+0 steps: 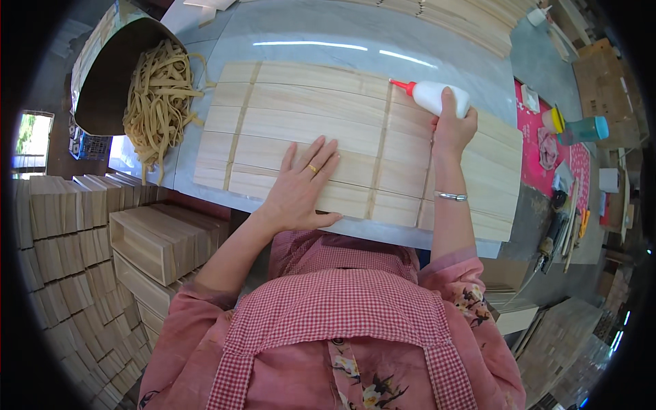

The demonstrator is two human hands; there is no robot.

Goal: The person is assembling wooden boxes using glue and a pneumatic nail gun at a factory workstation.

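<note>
Several pale wooden boards (pixel 307 123) lie edge to edge on the table, with narrow tan lines crossing them. My left hand (pixel 299 183) rests flat on the boards near the front edge, fingers stretched out and a ring on one of them. In my right hand (pixel 452 130) is a white squeeze bottle (pixel 432 97) with a red nozzle, tilted so its tip points left. That tip is at the far end of one tan line, close to the boards' back edge; whether it touches the wood I cannot tell.
To the left, a tipped container (pixel 102 85) spills tan bands (pixel 160 96) beside the boards. Stacked wooden boxes (pixel 154 239) stand at lower left. More wood strips (pixel 451 20) lie at the back. On the right are a teal jar (pixel 585 131), a pink cloth (pixel 547 148) and a cabled tool (pixel 549 239).
</note>
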